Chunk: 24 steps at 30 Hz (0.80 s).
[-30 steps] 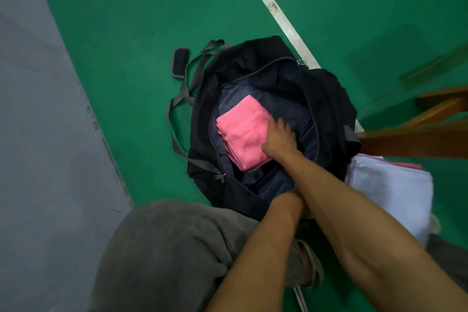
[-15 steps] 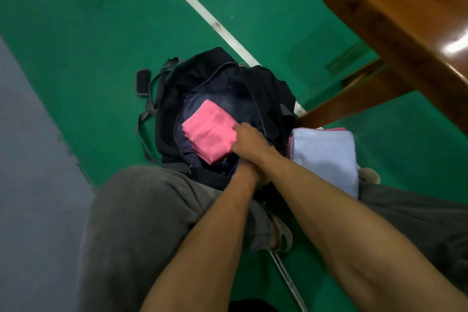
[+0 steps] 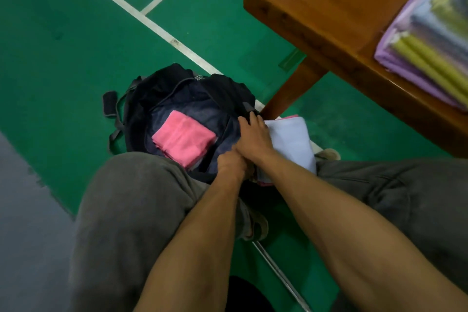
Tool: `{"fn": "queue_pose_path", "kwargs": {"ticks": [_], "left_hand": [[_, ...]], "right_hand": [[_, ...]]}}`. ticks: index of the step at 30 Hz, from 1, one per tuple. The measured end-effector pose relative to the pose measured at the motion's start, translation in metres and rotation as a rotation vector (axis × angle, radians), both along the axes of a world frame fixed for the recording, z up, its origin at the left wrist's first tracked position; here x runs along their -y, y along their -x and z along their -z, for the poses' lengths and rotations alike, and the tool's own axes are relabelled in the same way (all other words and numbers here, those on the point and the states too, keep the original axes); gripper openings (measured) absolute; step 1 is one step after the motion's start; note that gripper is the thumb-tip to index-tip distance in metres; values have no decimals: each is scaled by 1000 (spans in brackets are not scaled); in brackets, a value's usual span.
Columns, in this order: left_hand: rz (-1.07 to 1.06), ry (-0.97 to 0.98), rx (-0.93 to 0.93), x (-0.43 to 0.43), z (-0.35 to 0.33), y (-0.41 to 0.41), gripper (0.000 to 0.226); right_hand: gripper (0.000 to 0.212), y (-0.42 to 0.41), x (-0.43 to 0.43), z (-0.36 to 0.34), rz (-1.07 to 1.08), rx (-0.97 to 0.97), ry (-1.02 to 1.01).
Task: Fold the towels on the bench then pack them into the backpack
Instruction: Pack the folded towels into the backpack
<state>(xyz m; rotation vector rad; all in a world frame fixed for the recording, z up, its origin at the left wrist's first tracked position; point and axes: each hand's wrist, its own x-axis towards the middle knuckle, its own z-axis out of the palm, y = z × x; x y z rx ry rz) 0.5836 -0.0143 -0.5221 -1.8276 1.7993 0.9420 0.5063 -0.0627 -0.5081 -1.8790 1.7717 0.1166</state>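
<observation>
While the backpack (image 3: 187, 99) is lying open on the green floor (image 3: 63, 40), a folded pink towel (image 3: 183, 138) is sitting inside it, left of both hands. At the backpack's near rim the left hand (image 3: 231, 163) is curling its fingers downward, though what it is gripping is hidden under the right wrist, so its hold cannot be told. Just right of the backpack, the right hand (image 3: 254, 138) is resting with relaxed, straight fingers across the edge of a folded pale blue towel (image 3: 291, 140), pink cloth peeking out beneath it. Farther right of the backpack, a wooden bench (image 3: 329, 7) is carrying a stack of folded towels (image 3: 430, 33), cut off by the frame's edge. Grey trouser legs (image 3: 131, 210) are covering the backpack's near side.
</observation>
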Motion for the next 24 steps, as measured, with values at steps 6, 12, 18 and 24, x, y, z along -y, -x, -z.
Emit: {"fn": "queue_pose_path", "kwargs": {"ticks": [6, 12, 18, 24], "left_hand": [[57, 51, -1, 0, -6, 20, 69], [105, 57, -4, 4, -2, 23, 92], [80, 16, 2, 7, 0, 23, 99], [75, 9, 27, 7, 1, 28, 101]], "right_hand": [[55, 43, -8, 11, 145, 49, -47], [75, 76, -16, 26, 486, 46, 25], [102, 113, -20, 46, 767, 87, -271], [78, 137, -15, 50, 791, 146, -348]]}}
